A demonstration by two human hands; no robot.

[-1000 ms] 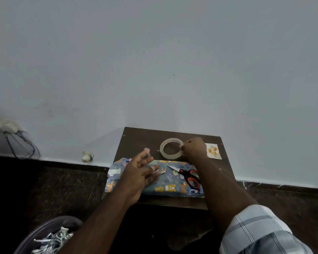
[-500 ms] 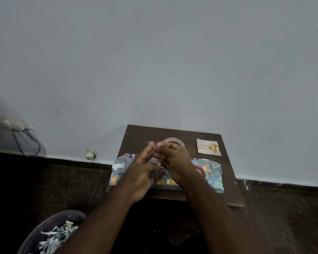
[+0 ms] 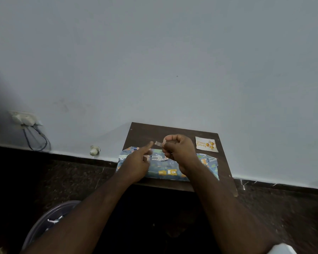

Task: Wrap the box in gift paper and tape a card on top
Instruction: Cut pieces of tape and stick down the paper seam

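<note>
A box wrapped in blue animal-print gift paper [image 3: 168,170] lies along the front of the small dark wooden table [image 3: 145,132]. Above it, my right hand [image 3: 178,149] pinches a short strip of clear tape [image 3: 158,143] between thumb and fingers. My left hand [image 3: 138,162] rests over the box's left part with its index finger stretched toward the strip's free end, the other fingers curled. A white birthday card with gold balloons [image 3: 206,144] lies at the table's back right corner. The tape roll and scissors are hidden behind my hands.
The table stands against a pale wall. A purple bin [image 3: 44,222] with paper scraps sits on the dark floor at lower left. A wall socket with cables [image 3: 26,120] and a small white object [image 3: 94,150] lie left of the table.
My right hand left the tape roll, met my left hand over the box and now holds a strip of tape. My left index finger points at the strip.
</note>
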